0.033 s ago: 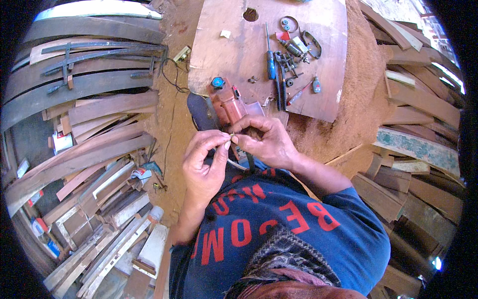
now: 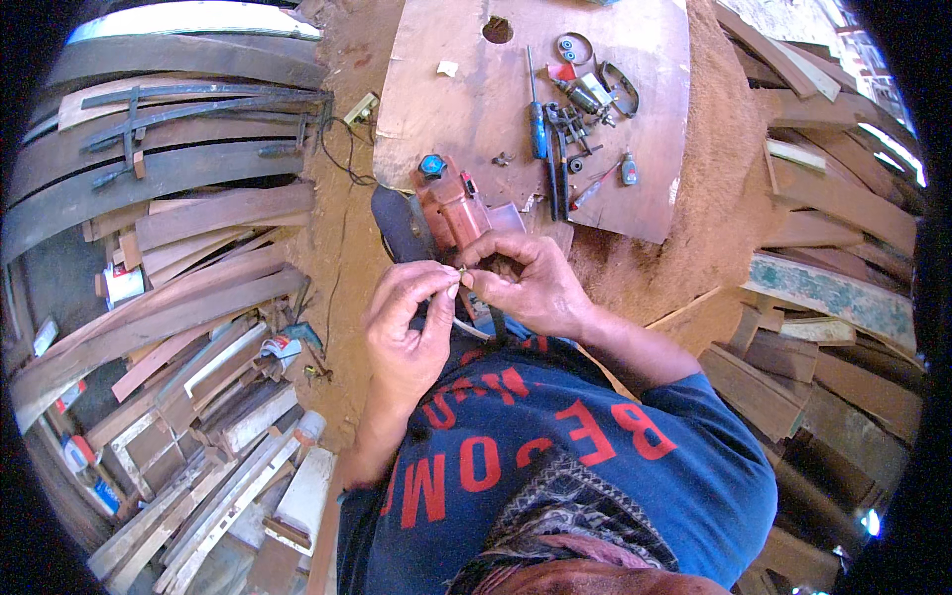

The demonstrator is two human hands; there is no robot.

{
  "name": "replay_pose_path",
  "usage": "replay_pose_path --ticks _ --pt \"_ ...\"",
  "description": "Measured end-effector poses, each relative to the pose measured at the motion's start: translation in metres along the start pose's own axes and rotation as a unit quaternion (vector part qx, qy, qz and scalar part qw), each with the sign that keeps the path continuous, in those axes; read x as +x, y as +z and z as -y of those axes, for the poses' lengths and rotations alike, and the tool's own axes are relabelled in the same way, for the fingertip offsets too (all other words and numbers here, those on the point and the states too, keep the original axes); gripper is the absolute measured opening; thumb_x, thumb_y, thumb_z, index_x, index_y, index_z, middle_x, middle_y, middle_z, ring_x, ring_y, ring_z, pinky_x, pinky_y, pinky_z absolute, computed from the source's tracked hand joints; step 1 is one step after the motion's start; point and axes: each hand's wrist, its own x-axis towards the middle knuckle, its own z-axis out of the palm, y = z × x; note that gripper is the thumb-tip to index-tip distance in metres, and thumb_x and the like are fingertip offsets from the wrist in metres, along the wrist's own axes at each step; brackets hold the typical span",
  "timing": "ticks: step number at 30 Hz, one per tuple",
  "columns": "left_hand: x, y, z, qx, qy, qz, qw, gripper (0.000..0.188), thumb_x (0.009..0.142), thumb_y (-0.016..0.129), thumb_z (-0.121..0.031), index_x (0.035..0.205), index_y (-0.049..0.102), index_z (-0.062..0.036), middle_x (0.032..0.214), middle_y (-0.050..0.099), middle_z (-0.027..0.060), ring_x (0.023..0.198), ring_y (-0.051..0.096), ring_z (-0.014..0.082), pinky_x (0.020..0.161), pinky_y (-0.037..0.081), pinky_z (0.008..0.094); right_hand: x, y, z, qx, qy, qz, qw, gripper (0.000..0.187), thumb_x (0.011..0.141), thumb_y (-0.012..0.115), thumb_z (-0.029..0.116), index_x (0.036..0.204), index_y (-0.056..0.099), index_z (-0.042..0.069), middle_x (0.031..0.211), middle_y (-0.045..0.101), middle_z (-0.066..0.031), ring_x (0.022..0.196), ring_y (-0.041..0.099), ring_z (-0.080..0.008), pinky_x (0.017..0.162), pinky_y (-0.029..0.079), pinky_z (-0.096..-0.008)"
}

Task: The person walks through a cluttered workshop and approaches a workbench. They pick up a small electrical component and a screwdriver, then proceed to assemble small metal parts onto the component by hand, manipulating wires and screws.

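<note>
Two hands at one pinch: we log the left hand (image 2: pixel 405 322) and right hand (image 2: pixel 535 285) with thumbs and fingertips closed on a small yellowish piece (image 2: pixel 463 271), too small for us to identify. Just beyond the grip we see a reddish machine body (image 2: pixel 454 210) with a blue round cap (image 2: pixel 432 166); whether the right hand touches it, we cannot tell. Farther ahead and right of the grip, we record a blue-handled screwdriver (image 2: pixel 538 131) and small bottle (image 2: pixel 629 171) on a wooden board (image 2: pixel 446 119). Planks (image 2: pixel 213 213) lie well left of the grip.
</note>
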Motion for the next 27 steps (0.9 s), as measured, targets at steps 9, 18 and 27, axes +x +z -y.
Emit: replay_pose_path --ticks 9,18,27 --pt "0.001 0.006 0.005 0.039 0.045 0.033 0.998 0.021 0.080 0.069 0.010 0.097 0.069 -0.0027 0.097 0.071 0.0119 0.089 0.067 0.0287 0.080 0.053 0.0380 0.000 -0.008 -0.009 -0.060 -0.093 0.010 0.994 0.011 0.087 0.070 0.009 0.094 0.070 0.001 0.085 0.069 -0.0034 0.080 0.062 -0.0086 0.069 0.052 -0.0285" --pt "0.000 0.012 0.002 0.028 -0.038 0.032 0.998 0.023 0.085 0.070 0.005 0.107 0.070 -0.0025 0.105 0.070 0.0122 0.097 0.067 0.0252 0.087 0.052 0.0349 0.007 -0.012 -0.022 -0.109 -0.158 -0.053 0.980 0.011 0.082 0.070 0.007 0.090 0.069 0.000 0.084 0.070 -0.0082 0.079 0.065 -0.0138 0.071 0.053 -0.0313" --pt "-0.001 0.024 0.016 -0.189 -0.210 -0.032 0.959 0.026 0.094 0.068 -0.004 0.120 0.066 -0.0002 0.110 0.065 0.0088 0.099 0.062 0.0151 0.084 0.052 0.0288 0.021 -0.042 -0.006 -0.056 -0.100 -0.013 0.993 0.012 0.089 0.072 0.009 0.096 0.070 -0.001 0.094 0.068 -0.0046 0.092 0.062 -0.0114 0.083 0.050 -0.0305"
